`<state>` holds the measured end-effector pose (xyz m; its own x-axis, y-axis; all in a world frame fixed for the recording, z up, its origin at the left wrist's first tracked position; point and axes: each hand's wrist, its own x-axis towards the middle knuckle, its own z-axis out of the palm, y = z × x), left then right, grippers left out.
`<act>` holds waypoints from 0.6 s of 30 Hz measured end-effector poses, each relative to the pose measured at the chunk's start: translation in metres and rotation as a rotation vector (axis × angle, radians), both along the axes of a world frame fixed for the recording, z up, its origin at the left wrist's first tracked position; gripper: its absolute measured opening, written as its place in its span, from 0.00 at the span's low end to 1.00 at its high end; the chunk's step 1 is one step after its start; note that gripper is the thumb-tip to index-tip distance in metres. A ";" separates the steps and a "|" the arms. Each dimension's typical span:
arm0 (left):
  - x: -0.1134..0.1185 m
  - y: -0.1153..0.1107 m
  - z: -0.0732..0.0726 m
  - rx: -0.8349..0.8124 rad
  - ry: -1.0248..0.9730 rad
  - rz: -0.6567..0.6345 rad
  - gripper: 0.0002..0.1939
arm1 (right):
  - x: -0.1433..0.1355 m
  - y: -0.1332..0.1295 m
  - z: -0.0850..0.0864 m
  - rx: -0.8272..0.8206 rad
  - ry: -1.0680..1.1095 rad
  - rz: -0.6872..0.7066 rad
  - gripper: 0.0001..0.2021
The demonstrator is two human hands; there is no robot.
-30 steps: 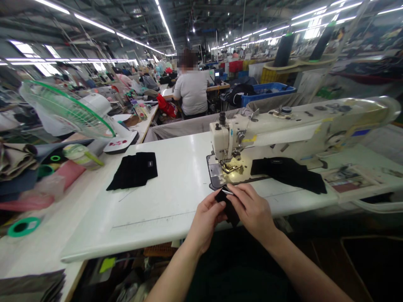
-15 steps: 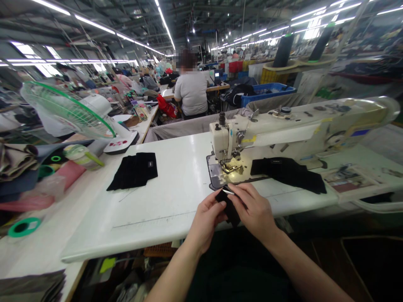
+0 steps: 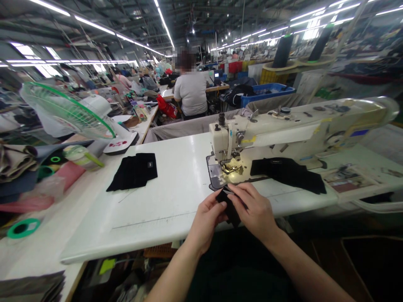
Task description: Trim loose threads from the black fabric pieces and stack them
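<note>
Just in front of the sewing machine, at the table's near edge, both my hands grip a small piece of black fabric. My left hand pinches its left side between thumb and fingers. At the upper right edge, my right hand is closed with thumb and fingertips together. A thin pale sliver shows by those fingertips; its kind is too small to tell. Left on the table lies a stack of black fabric pieces with a small label. More black fabric lies right of the needle area.
A green-rimmed fan stands at the left beside the white table. Green tape rolls, cloth and a lidded cup lie on the side table. A parts tray sits at the right. A co-worker sits ahead, back turned.
The pale sliver at my right fingertips shows less brightly and smaller than before. My hands and the black fabric have hardly moved.
</note>
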<state>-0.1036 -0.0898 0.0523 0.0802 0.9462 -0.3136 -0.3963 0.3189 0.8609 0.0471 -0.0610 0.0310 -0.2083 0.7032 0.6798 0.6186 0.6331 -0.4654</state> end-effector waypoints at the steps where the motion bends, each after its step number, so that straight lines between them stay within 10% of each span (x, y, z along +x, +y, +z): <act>1: 0.000 0.000 0.000 0.001 0.001 0.000 0.21 | 0.000 0.000 0.000 -0.001 0.004 0.000 0.14; 18: 0.001 -0.002 0.003 -0.004 -0.004 0.010 0.17 | -0.001 0.000 -0.002 0.014 0.018 0.018 0.14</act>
